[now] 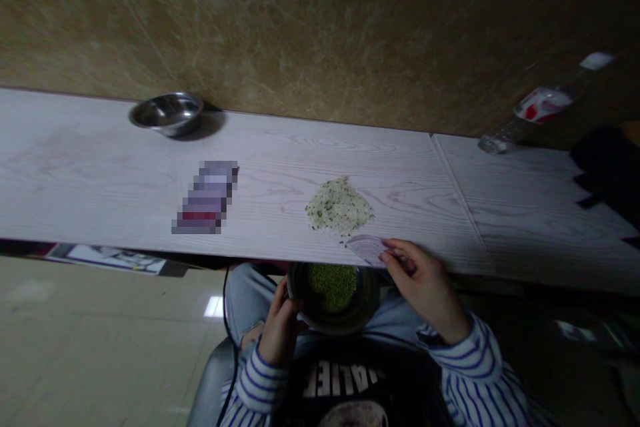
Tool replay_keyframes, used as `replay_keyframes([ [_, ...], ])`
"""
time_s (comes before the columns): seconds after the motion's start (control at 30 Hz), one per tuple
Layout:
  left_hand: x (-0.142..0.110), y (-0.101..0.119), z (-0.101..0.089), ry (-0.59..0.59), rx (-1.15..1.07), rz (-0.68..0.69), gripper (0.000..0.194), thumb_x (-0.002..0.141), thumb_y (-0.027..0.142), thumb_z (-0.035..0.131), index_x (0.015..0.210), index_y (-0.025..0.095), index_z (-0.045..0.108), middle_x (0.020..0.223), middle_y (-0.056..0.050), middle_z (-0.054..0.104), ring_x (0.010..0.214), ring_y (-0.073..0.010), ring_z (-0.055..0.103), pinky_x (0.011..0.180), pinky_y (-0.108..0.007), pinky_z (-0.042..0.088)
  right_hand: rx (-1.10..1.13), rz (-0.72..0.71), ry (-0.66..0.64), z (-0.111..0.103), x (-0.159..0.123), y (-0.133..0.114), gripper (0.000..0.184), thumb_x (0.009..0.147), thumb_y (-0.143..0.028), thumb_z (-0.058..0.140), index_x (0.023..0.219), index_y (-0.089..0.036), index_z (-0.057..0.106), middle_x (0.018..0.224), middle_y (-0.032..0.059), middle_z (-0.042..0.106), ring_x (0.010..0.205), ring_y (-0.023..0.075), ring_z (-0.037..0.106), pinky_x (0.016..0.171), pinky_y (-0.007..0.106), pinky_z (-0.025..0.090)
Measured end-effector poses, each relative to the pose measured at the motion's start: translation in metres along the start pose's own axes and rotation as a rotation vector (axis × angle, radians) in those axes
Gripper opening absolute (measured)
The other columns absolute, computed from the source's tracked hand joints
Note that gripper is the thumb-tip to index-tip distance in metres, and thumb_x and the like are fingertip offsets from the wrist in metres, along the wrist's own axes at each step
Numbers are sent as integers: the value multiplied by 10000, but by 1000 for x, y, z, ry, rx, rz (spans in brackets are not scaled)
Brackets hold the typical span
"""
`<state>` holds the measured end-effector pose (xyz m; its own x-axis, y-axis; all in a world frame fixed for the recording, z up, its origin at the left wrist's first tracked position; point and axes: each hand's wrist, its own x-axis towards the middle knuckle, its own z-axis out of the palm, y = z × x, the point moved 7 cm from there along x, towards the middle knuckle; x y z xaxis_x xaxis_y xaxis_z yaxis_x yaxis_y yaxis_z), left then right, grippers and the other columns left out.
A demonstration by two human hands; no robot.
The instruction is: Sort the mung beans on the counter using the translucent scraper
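Note:
With my left hand (281,328) I grip the left rim of a metal bowl (367,320), held over my lap just below the counter's front edge. Small green beans (333,287), probably mung beans, cover its bottom. Between the thumb and fingers of my right hand (417,283) is a clear plastic protractor (367,248). It lies low over the counter edge, right above the bowl. Beyond the protractor, a pile of white grains mixed with green bits (340,205) rests on the counter, with a few loose bits near the protractor's edge.
A shiny steel bowl (167,113) stands at the back left against the wall. A pixelated flat object (207,197) lies left of the pile. On the right, a clear plastic bottle (543,105) stands by the wall near a dark bag-like item (607,167). The pale wood-grain counter (270,153) is narrow.

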<state>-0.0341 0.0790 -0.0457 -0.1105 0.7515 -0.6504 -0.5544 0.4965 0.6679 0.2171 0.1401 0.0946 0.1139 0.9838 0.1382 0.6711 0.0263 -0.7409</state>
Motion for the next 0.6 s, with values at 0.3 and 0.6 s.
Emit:
replay_keyframes([
  [0.3, 2, -3, -3, 4, -21, -14, 645, 648, 279, 694, 1288, 278, 614, 1215, -69, 662, 1104, -322, 588, 735, -390, 556, -29, 76, 88, -15, 8, 12, 303, 854, -390, 599, 1030, -187, 739, 866, 109, 787, 766, 241, 744, 729, 370, 605],
  [0.6, 3, -3, -4, -7, 1, 0, 657, 659, 299, 709, 1305, 256, 596, 1253, -97, 640, 1043, -314, 592, 684, -384, 555, -8, 49, 55, -4, 7, 7, 273, 886, -360, 592, 1059, -206, 736, 892, 96, 787, 777, 223, 742, 703, 331, 596],
])
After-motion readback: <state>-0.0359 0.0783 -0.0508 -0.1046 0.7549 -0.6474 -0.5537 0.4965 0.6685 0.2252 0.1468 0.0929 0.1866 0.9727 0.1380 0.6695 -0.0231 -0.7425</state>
